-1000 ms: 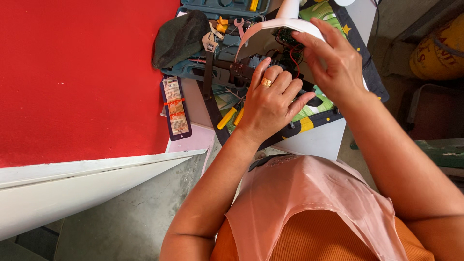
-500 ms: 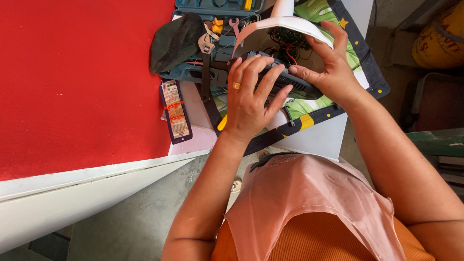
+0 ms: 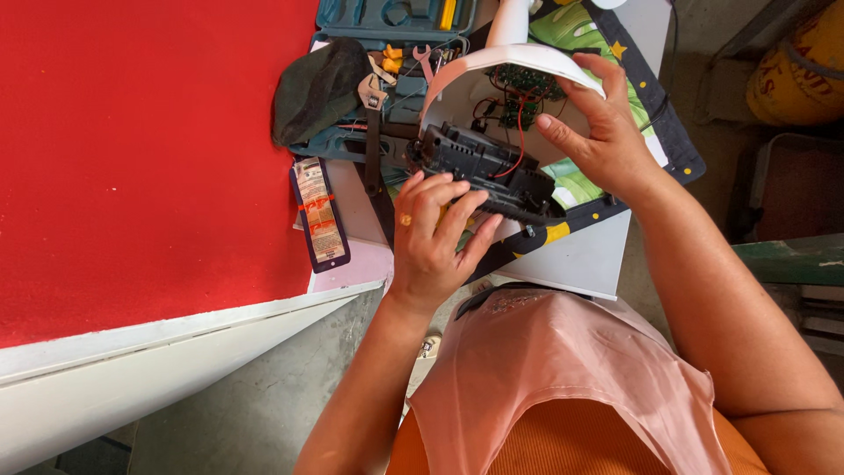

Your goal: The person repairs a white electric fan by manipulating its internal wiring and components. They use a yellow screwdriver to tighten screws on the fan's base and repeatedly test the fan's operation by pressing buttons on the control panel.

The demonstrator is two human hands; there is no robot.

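Left hand (image 3: 431, 242): fingers curled round the near end of a black module (image 3: 488, 171), gripping it from below; a ring shows on one finger. Right hand (image 3: 602, 132): fingers spread over the rim of a white shell (image 3: 492, 66), thumb inside, holding it tilted so the inside faces up. Black module: long, ribbed, lying across the shell's open mouth, tied to it by red wires (image 3: 520, 132). Circuit board (image 3: 523, 88): green, fixed inside the shell, just behind the module. Cloth (image 3: 651, 114): green leaf print with dark border and yellow dots, spread on the white table (image 3: 571, 259) under the work. Toolbox (image 3: 396, 18): teal, open, at the far edge; orange and yellow bits lie beside it. Wrench (image 3: 374, 92): adjustable, metal, near the toolbox, with a dark strap (image 3: 374, 158) running toward the table's near edge. Cap (image 3: 316, 88): dark green, left of the wrench. Packet (image 3: 318, 215): flat, dark-edged with a pale label, at the edge of the red mat (image 3: 149, 149). Drum (image 3: 800, 66): yellow, on the floor, far right.
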